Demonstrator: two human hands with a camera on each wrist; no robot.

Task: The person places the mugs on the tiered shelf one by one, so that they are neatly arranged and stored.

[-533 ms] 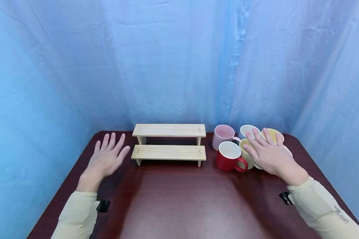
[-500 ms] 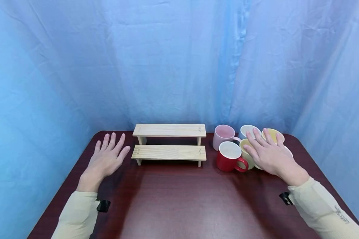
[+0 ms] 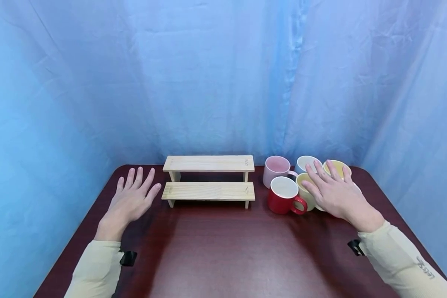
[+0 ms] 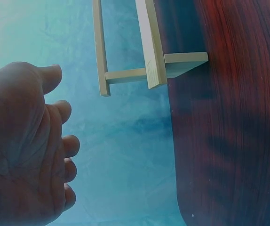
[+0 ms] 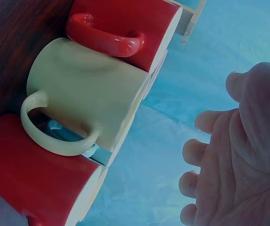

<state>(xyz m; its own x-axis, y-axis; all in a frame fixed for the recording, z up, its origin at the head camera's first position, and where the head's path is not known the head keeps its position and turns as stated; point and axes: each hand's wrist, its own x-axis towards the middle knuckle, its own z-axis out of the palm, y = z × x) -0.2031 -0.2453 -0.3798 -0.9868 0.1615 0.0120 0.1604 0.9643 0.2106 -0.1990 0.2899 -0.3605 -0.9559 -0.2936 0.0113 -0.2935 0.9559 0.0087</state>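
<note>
My left hand (image 3: 130,203) hovers palm down at the table's left side, fingers spread, holding nothing. To its right stands a two-step wooden display stand (image 3: 208,191). Over a cluster of mugs at the right, my right hand (image 3: 339,196) is held with straight, spread fingers, also holding nothing. In that cluster are a red mug (image 3: 277,204), a pink mug (image 3: 270,176), a cream mug (image 3: 308,199), a pale blue mug (image 3: 299,169) and a yellow mug (image 3: 342,166). A second red mug (image 5: 41,165) shows in the right wrist view; my hand mostly hides it from the head camera.
A dark reddish-brown wooden table (image 3: 216,256) bears everything. Blue curtains (image 3: 208,82) hang behind it and along both sides. A black strap piece (image 3: 128,258) sits at the left sleeve, and another black piece (image 3: 355,247) at the right sleeve.
The head view has shifted slightly, so the stand and mugs appear a little further left. Both hands stay in the same pose.
</note>
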